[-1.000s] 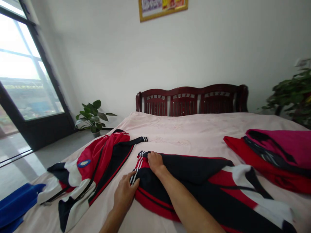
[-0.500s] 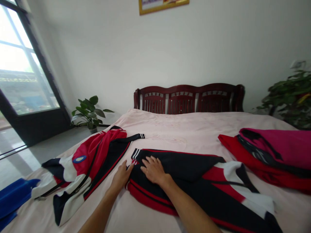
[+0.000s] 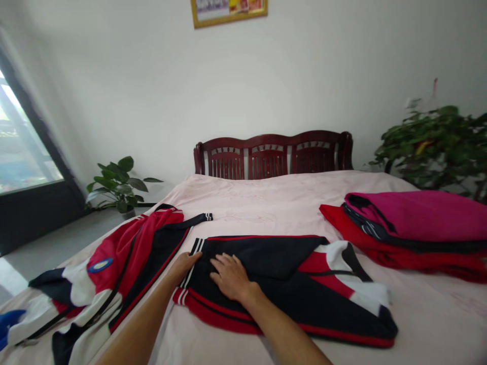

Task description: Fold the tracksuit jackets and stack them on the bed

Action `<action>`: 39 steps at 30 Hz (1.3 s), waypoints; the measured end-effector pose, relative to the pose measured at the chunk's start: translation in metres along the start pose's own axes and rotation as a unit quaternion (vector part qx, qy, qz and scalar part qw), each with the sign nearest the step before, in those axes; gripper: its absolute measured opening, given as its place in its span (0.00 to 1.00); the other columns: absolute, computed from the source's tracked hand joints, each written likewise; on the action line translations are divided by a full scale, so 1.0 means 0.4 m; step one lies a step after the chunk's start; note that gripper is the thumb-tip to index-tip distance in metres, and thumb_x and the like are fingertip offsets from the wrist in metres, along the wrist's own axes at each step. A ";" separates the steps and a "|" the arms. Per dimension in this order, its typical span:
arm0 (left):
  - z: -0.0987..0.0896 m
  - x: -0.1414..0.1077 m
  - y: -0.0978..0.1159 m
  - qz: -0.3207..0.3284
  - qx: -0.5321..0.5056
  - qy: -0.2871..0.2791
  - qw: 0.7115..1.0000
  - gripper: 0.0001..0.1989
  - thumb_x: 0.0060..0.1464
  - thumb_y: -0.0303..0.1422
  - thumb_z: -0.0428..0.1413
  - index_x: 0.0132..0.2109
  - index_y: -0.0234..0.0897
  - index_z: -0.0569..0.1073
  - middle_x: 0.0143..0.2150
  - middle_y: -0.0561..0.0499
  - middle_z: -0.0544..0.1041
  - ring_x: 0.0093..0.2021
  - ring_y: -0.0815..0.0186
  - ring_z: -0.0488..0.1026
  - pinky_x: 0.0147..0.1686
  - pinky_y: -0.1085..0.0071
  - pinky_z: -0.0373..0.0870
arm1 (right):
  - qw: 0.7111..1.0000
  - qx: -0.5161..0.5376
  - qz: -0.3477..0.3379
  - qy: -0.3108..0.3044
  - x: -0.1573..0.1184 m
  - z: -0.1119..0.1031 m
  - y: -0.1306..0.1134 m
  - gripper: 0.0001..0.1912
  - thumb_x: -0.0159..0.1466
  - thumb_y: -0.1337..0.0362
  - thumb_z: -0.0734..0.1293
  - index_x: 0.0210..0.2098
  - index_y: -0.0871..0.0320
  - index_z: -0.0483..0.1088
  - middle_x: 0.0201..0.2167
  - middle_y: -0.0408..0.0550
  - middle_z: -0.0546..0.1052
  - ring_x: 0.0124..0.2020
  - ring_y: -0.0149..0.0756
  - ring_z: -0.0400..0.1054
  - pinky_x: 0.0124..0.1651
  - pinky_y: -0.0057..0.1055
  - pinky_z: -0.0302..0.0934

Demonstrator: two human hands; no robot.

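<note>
A navy track jacket [image 3: 281,299] with red and white panels lies folded flat on the bed, its striped hem to the left and its white collar part to the right. At that hem is my left hand [image 3: 184,266], thumb over the striped band and the other fingers mostly hidden, closed on the edge. My right hand [image 3: 230,276] rests palm down on the dark cloth just right of the hem, fingers spread. To the left, a second red, navy and white track jacket [image 3: 127,258] lies loosely spread with a round blue-edged badge.
A stack of folded clothes, magenta garment [image 3: 422,215] on top, sits on the right side of the pink bedsheet [image 3: 243,200]. Blue cloth [image 3: 11,319] shows at the left edge. Beyond are a wooden headboard [image 3: 266,157] and potted plants [image 3: 117,185] on either side.
My left hand has moved onto the striped hem, which now lies straighter and flatter. My right hand stays flat on the jacket. The view has turned slightly to the right.
</note>
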State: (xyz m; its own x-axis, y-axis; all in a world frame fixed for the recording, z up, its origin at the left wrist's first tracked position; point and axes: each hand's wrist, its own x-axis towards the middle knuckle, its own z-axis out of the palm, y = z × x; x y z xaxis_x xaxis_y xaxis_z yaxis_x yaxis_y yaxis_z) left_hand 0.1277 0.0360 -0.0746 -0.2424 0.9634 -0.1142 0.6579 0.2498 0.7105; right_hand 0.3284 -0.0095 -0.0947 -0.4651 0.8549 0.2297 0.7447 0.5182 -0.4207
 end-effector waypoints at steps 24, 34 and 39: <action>0.095 -0.281 0.376 0.090 -0.302 -0.368 0.875 0.24 0.53 0.42 0.60 0.54 0.38 0.66 0.48 0.46 0.74 0.37 0.67 0.75 0.43 0.65 0.74 | 0.645 0.738 0.188 0.069 -0.131 -0.232 0.088 0.25 0.58 0.52 0.71 0.51 0.55 0.68 0.41 0.48 0.80 0.37 0.37 0.76 0.42 0.36 0.71; 0.241 -0.297 0.245 0.296 -0.148 -0.059 0.942 0.19 0.58 0.33 0.51 0.55 0.40 0.74 0.57 0.46 0.75 0.60 0.58 0.69 0.64 0.58 0.61 | 0.653 0.679 0.310 0.130 -0.251 -0.240 0.249 0.21 0.45 0.71 0.69 0.39 0.57 0.68 0.31 0.47 0.81 0.36 0.44 0.77 0.46 0.43 0.69; 0.290 -0.349 0.203 0.375 0.016 -0.095 0.922 0.27 0.61 0.41 0.50 0.66 0.43 0.64 0.72 0.46 0.55 0.72 0.51 0.47 0.69 0.47 0.46 | 0.726 0.607 0.286 0.152 -0.266 -0.278 0.289 0.26 0.47 0.68 0.67 0.47 0.57 0.67 0.36 0.49 0.81 0.38 0.45 0.77 0.46 0.44 0.69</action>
State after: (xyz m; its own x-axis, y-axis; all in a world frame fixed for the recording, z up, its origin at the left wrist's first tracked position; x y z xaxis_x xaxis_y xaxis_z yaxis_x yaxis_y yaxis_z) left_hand 0.2976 -0.0669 -0.0814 0.4160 0.8657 0.2785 0.6121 -0.4931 0.6182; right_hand 0.5172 -0.0378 -0.0703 0.0177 0.9833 -0.1812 -0.2829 -0.1689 -0.9442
